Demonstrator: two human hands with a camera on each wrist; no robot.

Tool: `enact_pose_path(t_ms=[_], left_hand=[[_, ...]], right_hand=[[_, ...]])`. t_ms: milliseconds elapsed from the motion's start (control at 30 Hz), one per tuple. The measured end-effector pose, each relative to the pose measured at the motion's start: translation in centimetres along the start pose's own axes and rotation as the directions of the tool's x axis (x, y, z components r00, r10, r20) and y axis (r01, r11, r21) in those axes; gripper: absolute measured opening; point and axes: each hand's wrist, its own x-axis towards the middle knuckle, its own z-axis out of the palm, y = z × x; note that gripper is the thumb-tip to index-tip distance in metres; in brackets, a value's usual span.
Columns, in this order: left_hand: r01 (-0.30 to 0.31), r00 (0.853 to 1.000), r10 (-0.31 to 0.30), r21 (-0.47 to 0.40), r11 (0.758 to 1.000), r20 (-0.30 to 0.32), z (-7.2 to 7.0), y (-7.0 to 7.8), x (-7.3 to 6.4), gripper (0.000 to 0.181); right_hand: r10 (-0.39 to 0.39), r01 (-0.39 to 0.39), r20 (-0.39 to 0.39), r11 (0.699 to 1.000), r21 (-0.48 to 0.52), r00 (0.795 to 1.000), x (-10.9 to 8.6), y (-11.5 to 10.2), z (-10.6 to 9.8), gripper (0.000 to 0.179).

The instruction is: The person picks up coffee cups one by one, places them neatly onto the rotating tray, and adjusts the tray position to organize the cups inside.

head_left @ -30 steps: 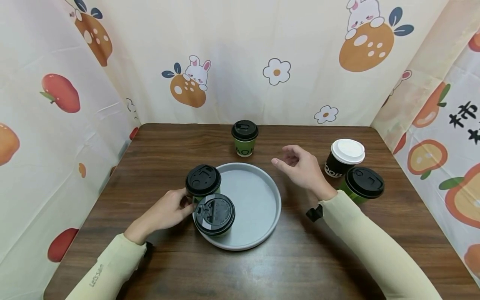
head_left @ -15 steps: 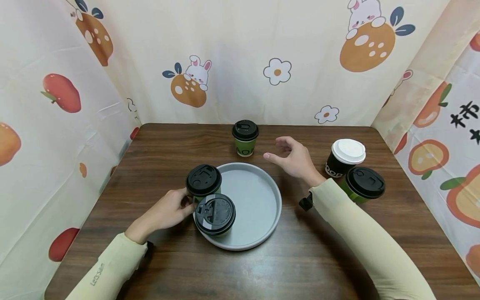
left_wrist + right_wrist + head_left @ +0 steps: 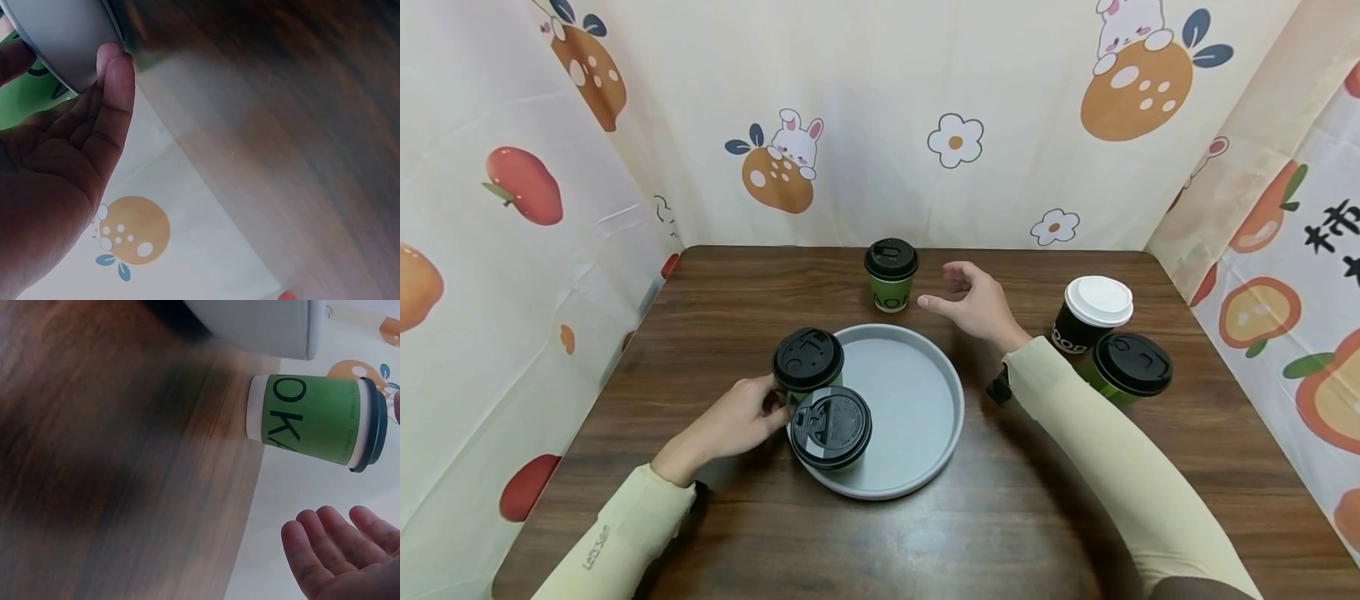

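Standing upright near the far edge of a dark brown wood-grain table [image 3: 880, 550], a small green paper cup with a black plastic lid [image 3: 892, 287] lies just to the left of the person's right hand [image 3: 973, 304]. That hand's grip is spread, the thumb well apart from the softly bent fingers, and nothing is held in it. In the right wrist view the cup shows a white base, a green band and dark letters, clear of the fingertips [image 3: 292, 534].

Nearer the person is a round pale grey tray with a raised rim [image 3: 917, 408]. The left hand [image 3: 730, 421] is at its left edge, the grip pinching the tray's wall, with the thumb at the rim and the fingers along the outside. At that same side of the tray are two green cups with black lids, a rear one [image 3: 808, 362] and a front one [image 3: 831, 429], close together; their bases are hidden.

On the right part of the table, a black cup with a white lid [image 3: 1090, 312] is just beside another green cup with a black lid [image 3: 1127, 367]; whether they touch cannot be told. A cream curtain printed with fruit, rabbits and flowers [image 3: 880, 125] rises behind.
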Motion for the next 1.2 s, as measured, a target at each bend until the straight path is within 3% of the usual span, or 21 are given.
enact_pose_path(t_ms=[767,1200], left_hand=[[0.008,1.000,-0.008,0.014,1.000,0.002,0.0,0.1,0.0,0.011],[0.003,1.000,-0.003,0.016,1.000,0.000,0.0,0.1,0.1,0.011]], right_hand=[[0.043,-0.043,0.072,0.999,-0.003,0.996,2.9,-0.5,0.9,0.089],[0.023,-0.020,0.121,0.999,-0.029,0.992,4.1,-0.3,1.1,0.094]])
